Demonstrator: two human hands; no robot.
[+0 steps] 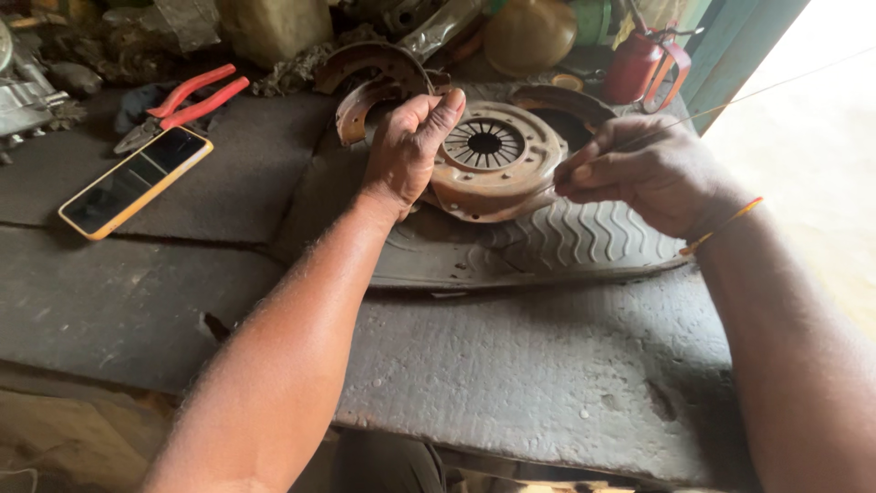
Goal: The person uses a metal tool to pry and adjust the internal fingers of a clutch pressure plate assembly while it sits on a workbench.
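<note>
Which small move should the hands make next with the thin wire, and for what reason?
Probably the right hand should draw the thin wire tighter toward itself. The wire runs from its pinched fingers up to the right, while the left hand grips the rim of the rusty clutch pressure plate, steadying it on the tyre piece.

a dark, worn counter (511, 383) with a rough, pitted top carries a strip of tyre tread (547, 246) near its middle. to the left lie a phone in a yellow case (137, 181), screen up, and red-handled pliers (182, 105) just behind it. a red oil can (639, 64) stands at the back right.
</note>
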